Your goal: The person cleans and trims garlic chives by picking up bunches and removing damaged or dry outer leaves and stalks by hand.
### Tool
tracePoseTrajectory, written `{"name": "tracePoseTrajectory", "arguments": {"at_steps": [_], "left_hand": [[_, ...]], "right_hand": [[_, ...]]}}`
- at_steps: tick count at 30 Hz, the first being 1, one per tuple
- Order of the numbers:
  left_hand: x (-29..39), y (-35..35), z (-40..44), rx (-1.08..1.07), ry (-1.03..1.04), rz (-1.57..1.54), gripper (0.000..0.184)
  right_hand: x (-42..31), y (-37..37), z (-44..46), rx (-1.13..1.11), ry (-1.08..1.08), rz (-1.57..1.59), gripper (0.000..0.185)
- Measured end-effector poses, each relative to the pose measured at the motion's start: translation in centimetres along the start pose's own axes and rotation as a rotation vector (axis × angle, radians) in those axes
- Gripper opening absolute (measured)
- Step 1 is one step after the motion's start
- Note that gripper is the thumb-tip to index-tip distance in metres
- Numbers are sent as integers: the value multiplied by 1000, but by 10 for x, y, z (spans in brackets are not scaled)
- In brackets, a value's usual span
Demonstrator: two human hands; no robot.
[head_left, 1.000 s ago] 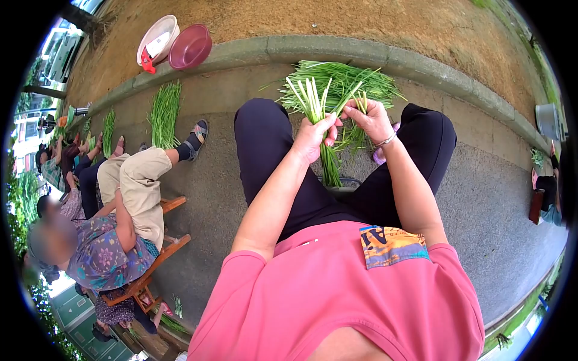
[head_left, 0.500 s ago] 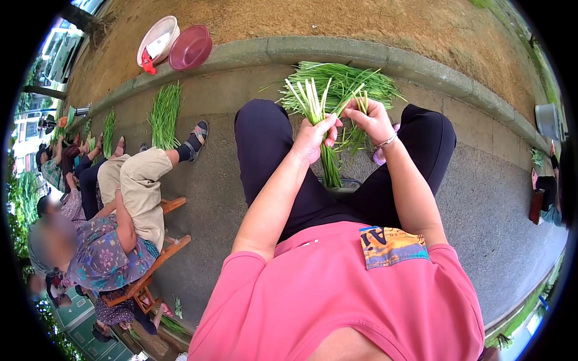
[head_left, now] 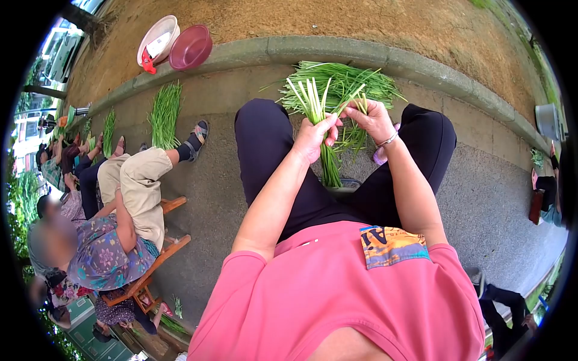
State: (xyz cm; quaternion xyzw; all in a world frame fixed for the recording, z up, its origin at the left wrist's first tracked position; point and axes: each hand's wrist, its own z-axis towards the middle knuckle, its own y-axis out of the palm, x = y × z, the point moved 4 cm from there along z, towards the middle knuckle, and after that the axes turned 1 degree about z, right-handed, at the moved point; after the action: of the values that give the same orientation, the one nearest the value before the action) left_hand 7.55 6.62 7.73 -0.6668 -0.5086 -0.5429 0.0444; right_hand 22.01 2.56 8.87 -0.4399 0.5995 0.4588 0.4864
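My left hand (head_left: 314, 137) is closed around a bunch of chives (head_left: 313, 103), pale stem ends up and green leaves hanging between my knees. Close beside it, my right hand (head_left: 374, 123) has thumb and fingers pinched on a few chive stalks (head_left: 361, 103), their pale ends poking above the fingers. The two hands nearly meet at the fingertips. Behind them, a loose pile of green chives (head_left: 343, 78) lies on the pavement against the kerb. Part of a container rim (head_left: 351, 182) shows between my thighs, mostly hidden.
A stone kerb (head_left: 328, 51) runs across the front, with bare soil beyond. Two basins, one pale (head_left: 158, 35) and one dark red (head_left: 191, 47), stand at the upper left. Another chive pile (head_left: 165, 114) lies near a seated person (head_left: 114, 246). A metal pot (head_left: 546, 122) is far right.
My hands stay almost in place, with the right fingers shifting slightly on the stalks. A person in dark clothes has come into view at the lower right.
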Motion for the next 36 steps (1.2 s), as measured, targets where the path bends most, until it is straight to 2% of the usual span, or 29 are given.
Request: {"name": "tracePoseTrajectory", "arguments": {"at_steps": [8, 25, 36], "left_hand": [[-1, -1, 1, 30, 20, 63, 19], [-1, -1, -1, 84, 35, 126, 16], [1, 0, -1, 71, 47, 124, 15]], "right_hand": [[2, -2, 1, 0, -14, -114, 10], [-11, 1, -4, 15, 126, -99, 10], [-6, -2, -3, 61, 130, -54, 9]]}}
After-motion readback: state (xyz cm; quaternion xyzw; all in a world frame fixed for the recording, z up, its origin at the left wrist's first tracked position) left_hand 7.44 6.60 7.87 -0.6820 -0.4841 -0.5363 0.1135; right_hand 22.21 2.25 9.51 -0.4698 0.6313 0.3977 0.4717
